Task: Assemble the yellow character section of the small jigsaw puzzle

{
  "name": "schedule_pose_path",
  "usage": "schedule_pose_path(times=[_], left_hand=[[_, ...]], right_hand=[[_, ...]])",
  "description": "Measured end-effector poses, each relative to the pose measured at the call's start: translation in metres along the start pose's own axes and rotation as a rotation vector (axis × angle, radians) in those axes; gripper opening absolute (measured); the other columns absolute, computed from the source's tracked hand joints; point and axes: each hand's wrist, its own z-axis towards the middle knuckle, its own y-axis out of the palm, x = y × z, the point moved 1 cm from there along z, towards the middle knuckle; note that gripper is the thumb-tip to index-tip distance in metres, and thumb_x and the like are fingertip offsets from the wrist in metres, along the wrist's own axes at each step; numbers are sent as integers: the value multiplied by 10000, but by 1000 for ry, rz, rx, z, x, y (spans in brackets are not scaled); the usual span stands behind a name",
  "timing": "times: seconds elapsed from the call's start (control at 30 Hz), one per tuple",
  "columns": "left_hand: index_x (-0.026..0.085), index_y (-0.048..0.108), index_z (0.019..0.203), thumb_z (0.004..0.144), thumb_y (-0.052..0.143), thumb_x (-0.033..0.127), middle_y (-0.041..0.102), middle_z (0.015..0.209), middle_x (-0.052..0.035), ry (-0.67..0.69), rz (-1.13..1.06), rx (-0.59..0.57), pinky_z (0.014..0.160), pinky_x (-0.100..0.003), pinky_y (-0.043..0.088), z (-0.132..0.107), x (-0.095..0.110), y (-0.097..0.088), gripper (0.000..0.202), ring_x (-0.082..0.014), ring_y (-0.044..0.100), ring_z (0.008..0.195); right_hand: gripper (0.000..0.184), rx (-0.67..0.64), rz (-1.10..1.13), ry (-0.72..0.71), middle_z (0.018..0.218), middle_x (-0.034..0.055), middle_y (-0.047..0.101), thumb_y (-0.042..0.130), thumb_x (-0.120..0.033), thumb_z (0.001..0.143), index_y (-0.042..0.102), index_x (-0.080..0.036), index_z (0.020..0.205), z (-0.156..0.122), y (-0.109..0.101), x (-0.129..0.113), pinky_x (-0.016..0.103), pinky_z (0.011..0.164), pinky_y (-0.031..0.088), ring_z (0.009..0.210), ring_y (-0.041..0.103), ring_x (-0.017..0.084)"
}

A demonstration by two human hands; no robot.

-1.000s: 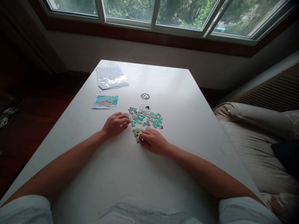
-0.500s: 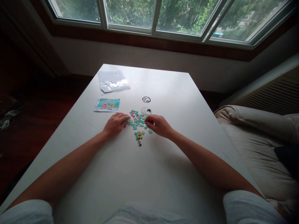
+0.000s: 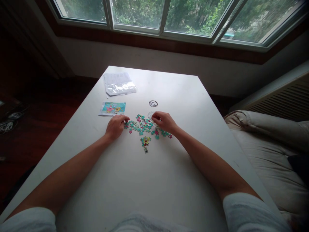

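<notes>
Across the middle of the frame, a white tabletop (image 3: 135,190), narrowing toward a pale wall. Along the top, a sliding window (image 3: 137,13) with green foliage outside, above a dark wooden ledge (image 3: 142,40). At right, a cream sofa (image 3: 256,154) below a slatted panel (image 3: 280,91); at far left, reddish floor (image 3: 48,111) and pale cables (image 3: 9,125). Toward the upper left of the tabletop, a clear plastic sleeve (image 3: 120,85), with a cartoon sheet (image 3: 113,108) nearer. At frame centre, a loose spread of puzzle pieces (image 3: 142,129), with a small joined section (image 3: 145,141) just below.

Both forearms reaching in from the lower corners. Left hand (image 3: 115,126) low at the spread's left edge, fingers bent. Right hand (image 3: 165,121) over its upper right, partly covering a round disc (image 3: 150,115), thumb and fingers curled close together. Cannot tell of any piece in either grasp.
</notes>
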Motion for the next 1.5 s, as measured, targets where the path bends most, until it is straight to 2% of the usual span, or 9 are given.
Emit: schedule_pose_path(times=[0.2,0.3,0.4,0.57,0.73,0.93,1.03,1.27,1.5], left_hand=[[233,710,1023,833,427,67,725,970,-10,-5,-90,-17,846,-313,489,-1,2,1,380,-187,651,896],[233,709,1015,875,422,94,715,1025,-20,23,-96,-3,888,-321,483,-1,3,1,349,-192,642,969],[233,716,1004,912,435,143,708,1033,-32,48,-60,14,944,-353,464,0,5,2,309,-216,613,1034],[236,723,1005,920,465,186,702,1062,-33,22,-66,-18,972,-377,451,7,5,9,276,-224,594,1055],[237,739,1020,910,497,204,691,1038,-38,-8,-76,-76,946,-385,465,21,10,15,267,-225,593,1009],[267,752,1103,939,552,268,655,1101,-64,205,72,-88,967,-410,456,33,37,31,259,-249,544,1056],[278,753,1103,933,571,249,658,1116,-64,256,128,-89,963,-418,458,34,45,37,252,-255,531,1062],[233,741,929,919,576,220,706,1028,-36,241,100,-62,972,-420,446,29,39,28,167,-246,544,1025],[223,742,947,930,558,220,689,977,-73,188,224,-30,912,-464,423,22,48,24,185,-276,525,993]], right_hand=[[137,102,-32,21,861,40,646,564,-277,905,680,-211,876,-10,-7,26,305,722,441,771,571,176],[169,184,-66,74,979,71,638,553,-284,913,697,-223,976,-22,-11,42,348,783,476,902,592,220],[202,171,-102,98,1039,84,633,565,-294,915,699,-235,1054,-35,-12,52,394,842,490,947,588,244],[214,118,-114,-5,1095,78,655,553,-284,940,683,-258,1108,-46,-11,51,441,941,470,1042,570,269],[207,119,-119,-26,1122,75,659,548,-299,953,684,-270,1106,-47,-7,52,460,960,459,1068,560,277],[212,129,-106,-27,1113,76,657,562,-318,949,681,-275,1119,-47,-6,54,462,959,459,1062,562,275],[209,132,-109,-25,1117,73,657,568,-316,946,680,-274,1117,-48,-7,54,458,961,459,1065,560,273],[211,128,-110,-15,1121,77,655,579,-323,938,686,-270,1111,-48,-7,54,461,968,454,1073,557,275],[204,118,-110,-8,1133,79,655,578,-316,939,684,-264,1105,-48,-8,51,453,975,453,1078,555,271]])
